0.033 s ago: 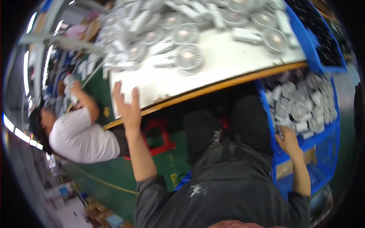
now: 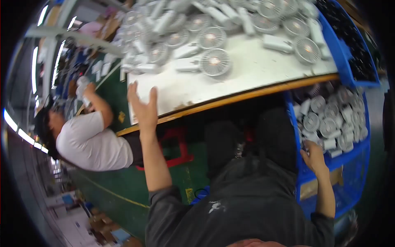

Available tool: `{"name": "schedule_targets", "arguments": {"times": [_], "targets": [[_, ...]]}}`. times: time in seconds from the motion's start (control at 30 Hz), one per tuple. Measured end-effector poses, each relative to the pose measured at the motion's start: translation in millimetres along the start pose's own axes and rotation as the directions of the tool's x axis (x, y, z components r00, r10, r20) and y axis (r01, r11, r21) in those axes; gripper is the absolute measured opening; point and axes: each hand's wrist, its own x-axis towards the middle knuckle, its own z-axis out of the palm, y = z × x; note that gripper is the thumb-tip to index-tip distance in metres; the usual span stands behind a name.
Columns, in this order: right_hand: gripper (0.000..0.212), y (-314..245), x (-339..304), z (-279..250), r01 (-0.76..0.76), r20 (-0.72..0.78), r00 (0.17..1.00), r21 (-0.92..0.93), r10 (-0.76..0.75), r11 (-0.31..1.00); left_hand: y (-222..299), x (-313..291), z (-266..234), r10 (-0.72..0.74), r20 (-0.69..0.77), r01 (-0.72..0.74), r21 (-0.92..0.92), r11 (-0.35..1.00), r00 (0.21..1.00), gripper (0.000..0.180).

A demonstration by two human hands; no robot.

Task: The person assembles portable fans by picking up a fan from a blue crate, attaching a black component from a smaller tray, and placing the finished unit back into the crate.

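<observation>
R hand (image 2: 316, 158) is at the blue bin (image 2: 349, 151), sm. fans (image 2: 328, 126) just past its fingers; can't tell if it's got one. L hand (image 2: 145, 113) is wide, holding nothing, by the table (image 2: 177, 88). Fans prob. light, hard, bit slick; thin cages may crack, so hold the handle (image 2: 188, 64).

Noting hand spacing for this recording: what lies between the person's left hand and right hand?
In the head view, from left hand to right hand: the table's front edge, the person's dark-clothed legs, then the side of the blue crate.
</observation>
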Motion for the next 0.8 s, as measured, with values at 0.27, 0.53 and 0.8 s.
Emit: {"name": "schedule_targets", "arguments": {"times": [0.27,0.53,0.8], "targets": [[0.040,-61.5,29.8,5.2,0.132,-0.057,0.991,0.140,-0.125,0.981,-88.6,107.5,15.4,-0.559,-0.067,0.530,-0.243,0.813,0.826,0.119],[0.039,-153.7,42.0,-1.5,0.386,-0.134,0.922,0.395,-0.363,0.834,-130.0,121.5,7.7,-0.441,-0.040,0.355,-0.532,0.769,0.897,0.100],[0.072,-262.1,64.9,8.2,0.678,-0.341,0.729,0.477,-0.593,0.559,121.6,-58.8,14.5,-0.195,0.141,0.225,-0.817,0.530,0.971,0.097]]}}
